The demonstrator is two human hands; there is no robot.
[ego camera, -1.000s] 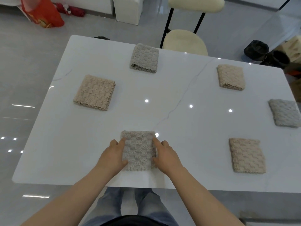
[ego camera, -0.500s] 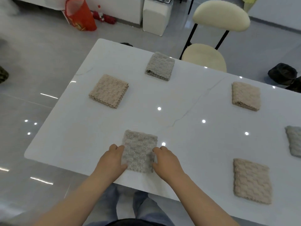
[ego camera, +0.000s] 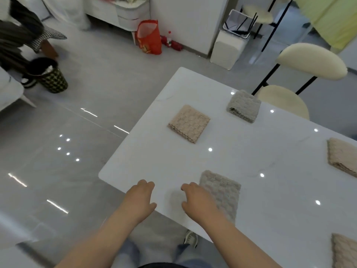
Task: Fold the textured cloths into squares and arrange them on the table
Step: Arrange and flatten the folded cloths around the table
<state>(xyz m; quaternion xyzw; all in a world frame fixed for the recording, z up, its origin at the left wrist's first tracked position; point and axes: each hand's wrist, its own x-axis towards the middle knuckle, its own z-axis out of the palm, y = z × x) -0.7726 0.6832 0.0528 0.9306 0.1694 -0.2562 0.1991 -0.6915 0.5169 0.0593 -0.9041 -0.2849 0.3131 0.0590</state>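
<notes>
Several folded textured cloths lie on the white table (ego camera: pixel 270 190). A grey folded cloth (ego camera: pixel 222 192) sits near the table's front edge. My right hand (ego camera: pixel 199 204) hovers over that cloth's left edge with loosely curled fingers and holds nothing. My left hand (ego camera: pixel 140 200) hangs above the table's near left corner, clear of the cloth, fingers relaxed. Farther back lie a beige cloth (ego camera: pixel 189 123) and a grey cloth (ego camera: pixel 243 105). More beige cloths sit at the right edge (ego camera: pixel 342 155) and at the bottom right (ego camera: pixel 344 250).
A cream chair (ego camera: pixel 289 97) stands behind the table. On the floor to the left are a dark patterned basket (ego camera: pixel 49 78) and a red bag (ego camera: pixel 149 36). A white bin (ego camera: pixel 228 49) stands by the wall. My shoe (ego camera: pixel 191 237) shows under the table edge.
Both hands have let go of the grey cloth's sides and shifted left of it. The view has swung to the left, showing more floor.
</notes>
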